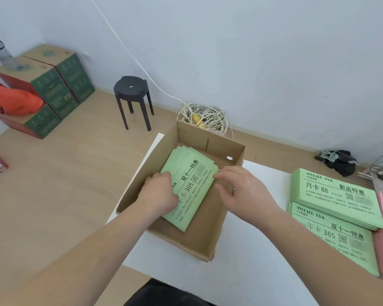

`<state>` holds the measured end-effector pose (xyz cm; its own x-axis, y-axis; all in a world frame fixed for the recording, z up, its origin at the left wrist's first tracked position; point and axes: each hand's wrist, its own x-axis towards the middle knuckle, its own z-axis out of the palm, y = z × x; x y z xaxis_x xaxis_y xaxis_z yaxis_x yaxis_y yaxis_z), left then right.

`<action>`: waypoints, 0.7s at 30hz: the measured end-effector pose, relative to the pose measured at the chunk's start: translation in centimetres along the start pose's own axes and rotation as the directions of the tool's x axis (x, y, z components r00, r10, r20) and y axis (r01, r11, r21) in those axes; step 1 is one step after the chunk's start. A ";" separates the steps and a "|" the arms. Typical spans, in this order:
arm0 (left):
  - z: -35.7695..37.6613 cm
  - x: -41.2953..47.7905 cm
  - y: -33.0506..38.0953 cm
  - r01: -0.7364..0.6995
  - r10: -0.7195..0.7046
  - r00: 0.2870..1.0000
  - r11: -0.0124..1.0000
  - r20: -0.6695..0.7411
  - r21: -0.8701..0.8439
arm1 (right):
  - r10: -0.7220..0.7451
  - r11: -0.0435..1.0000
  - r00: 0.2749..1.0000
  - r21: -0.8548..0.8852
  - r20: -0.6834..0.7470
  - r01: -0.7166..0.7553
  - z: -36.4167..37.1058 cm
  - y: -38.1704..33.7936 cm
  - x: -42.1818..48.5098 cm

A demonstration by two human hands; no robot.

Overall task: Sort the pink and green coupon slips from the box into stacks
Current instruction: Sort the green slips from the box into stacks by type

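At frame centre, the left hand (160,192) and right hand (241,188) curl their fingers round opposite edges of the green slips (191,184) (a fanned stack) inside the cardboard box (200,238).

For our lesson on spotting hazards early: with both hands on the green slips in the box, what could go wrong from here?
The green slips between left hand and right hand lie fanned, so they might spill when lifted. They read 365, yet the 88 stack sits right beside the 365 stack: a mix-up seems possible.
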<state>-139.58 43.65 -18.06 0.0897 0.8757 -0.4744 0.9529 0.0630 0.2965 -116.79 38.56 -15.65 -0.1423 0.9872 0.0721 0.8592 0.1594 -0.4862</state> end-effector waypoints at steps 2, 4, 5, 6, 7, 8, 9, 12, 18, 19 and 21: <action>0.3 0.7 0.0 0.014 -0.014 1.000 1.000 -0.028 0.012 | -0.007 0.999 0.998 -0.032 0.058 0.009 -0.2 0.0 1.0; 0.6 1.1 0.2 0.038 -0.038 0.998 0.999 -0.046 -0.015 | -0.035 0.997 0.992 -0.066 0.118 0.043 -0.3 0.2 2.1; 0.8 1.2 0.4 0.056 -0.057 0.997 0.998 -0.047 -0.027 | -0.052 0.994 0.988 -0.088 0.149 0.065 -0.2 0.3 2.7; 1.0 1.3 0.7 0.077 -0.079 0.996 0.996 -0.044 -0.037 | -0.067 0.991 0.982 -0.106 0.175 0.086 -0.1 0.5 3.2; 1.2 1.3 0.9 0.095 -0.096 0.994 0.995 -0.042 -0.039 | -0.079 0.988 0.978 -0.118 0.193 0.103 0.0 0.8 3.6; 1.3 1.3 1.1 0.107 -0.109 0.993 0.994 -0.042 -0.038 | -0.093 0.985 0.975 -0.125 0.201 0.119 0.2 1.2 4.0; 1.4 1.3 1.2 0.113 -0.115 0.993 0.993 -0.042 -0.035 | -0.108 0.982 0.973 -0.130 0.204 0.137 0.3 1.5 4.2; 1.7 1.3 1.2 0.104 -0.105 0.994 0.994 -0.014 -0.042 | -0.154 0.969 0.961 -0.157 0.231 0.193 0.5 2.3 4.9; 2.0 1.8 2.1 0.157 -0.155 0.988 0.984 0.030 -0.084 | -0.122 0.958 0.942 -0.210 0.312 0.194 0.3 2.2 6.4; 1.9 1.9 2.2 0.177 -0.175 0.984 0.981 0.035 -0.079 | -0.112 0.961 0.945 -0.207 0.307 0.182 0.3 2.2 6.4; 1.5 2.0 2.2 0.212 -0.207 0.975 0.976 0.075 -0.057 | -0.114 0.963 0.951 -0.202 0.288 0.176 0.4 2.2 6.2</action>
<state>-136.84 44.88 -19.58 -0.0884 0.8054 -0.5861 0.9321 0.2743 0.2364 -116.02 45.07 -16.65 -0.3747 0.9184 -0.1269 0.9018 0.3292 -0.2800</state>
